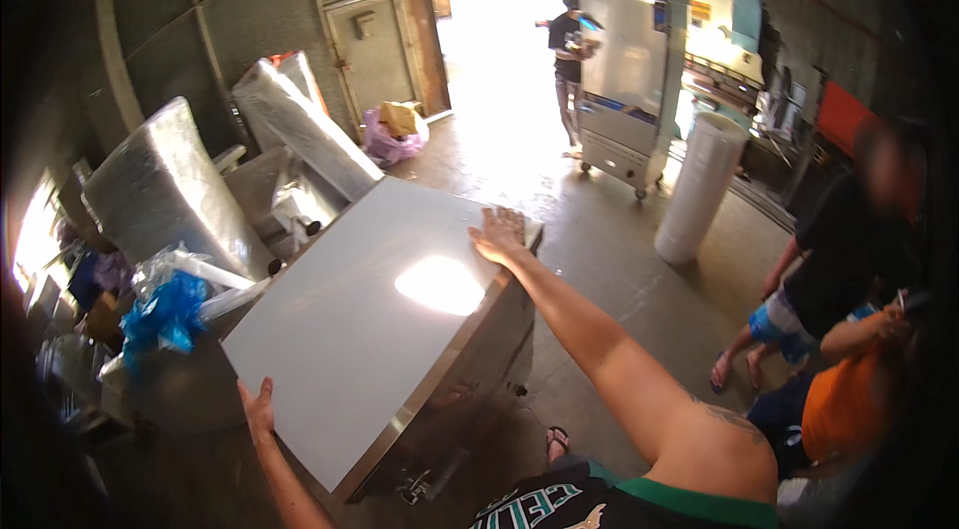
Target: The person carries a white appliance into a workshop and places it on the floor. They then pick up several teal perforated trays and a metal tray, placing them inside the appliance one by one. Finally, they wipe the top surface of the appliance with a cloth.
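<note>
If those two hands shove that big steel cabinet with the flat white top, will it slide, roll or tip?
The steel cabinet looks rigid and probably heavy: it is broad and metal-sided. A caster seems to show under its near corner, so it may roll rather than drag. The left hand and right hand press flat on opposite edges; the glossy top could be slippery.

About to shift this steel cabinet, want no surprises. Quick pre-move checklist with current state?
1. Left hand on the near edge of the steel cabinet: ok.
2. Right hand flat on the far corner: ok, resting rather than gripping.
3. Foot in sandal close to the cabinet base: not ok.
4. Wrapped equipment crowds the left side: not ok.
5. People at right stand near: not ok.
6. Casters underneath free: cannot tell.
</note>
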The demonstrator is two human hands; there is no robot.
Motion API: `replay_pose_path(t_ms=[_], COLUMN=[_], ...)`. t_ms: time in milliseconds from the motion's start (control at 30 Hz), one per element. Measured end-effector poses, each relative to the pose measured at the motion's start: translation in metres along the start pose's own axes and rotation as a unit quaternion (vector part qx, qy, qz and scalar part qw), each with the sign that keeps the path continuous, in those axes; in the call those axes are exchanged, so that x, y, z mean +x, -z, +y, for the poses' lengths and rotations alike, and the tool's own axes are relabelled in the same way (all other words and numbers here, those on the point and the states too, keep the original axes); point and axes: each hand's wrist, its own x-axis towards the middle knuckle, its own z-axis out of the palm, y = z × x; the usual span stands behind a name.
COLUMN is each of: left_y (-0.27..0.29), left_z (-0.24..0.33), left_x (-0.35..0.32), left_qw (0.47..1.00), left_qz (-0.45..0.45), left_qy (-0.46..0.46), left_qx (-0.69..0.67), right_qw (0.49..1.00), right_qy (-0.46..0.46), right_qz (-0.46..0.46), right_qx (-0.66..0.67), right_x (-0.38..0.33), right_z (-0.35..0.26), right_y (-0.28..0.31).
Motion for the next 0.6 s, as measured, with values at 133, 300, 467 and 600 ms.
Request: replay_pose_path(t_ms=[133, 300, 467, 600], left_y=[-0.006, -0.016, -0.032, -0.051], left_z=[0.005, 0.015, 0.027, 0.037], left_x=[0.009, 0.017, 0.018, 0.021], left_qw=[0.997, 0.999, 0.999, 1.000], left_qz=[0.032, 0.026, 0.032, 0.017], left_qy=[0.026, 0.017, 0.004, 0.005], left_qx=[0.058, 0.026, 0.027, -0.009], right_qw=[0.997, 0.999, 0.980, 0.953], right_qy=[-0.044, -0.034, 0.013, 0.044], right_qz=[0.009, 0.033, 0.195, 0.298], right_qx=[-0.066, 0.027, 0.041, 0.014], right_x=[0.003, 0.003, 0.025, 0.046], right_z=[-0.010, 0.004, 0.031, 0.047], right_y=[0.002, 0.009, -0.005, -0.012])
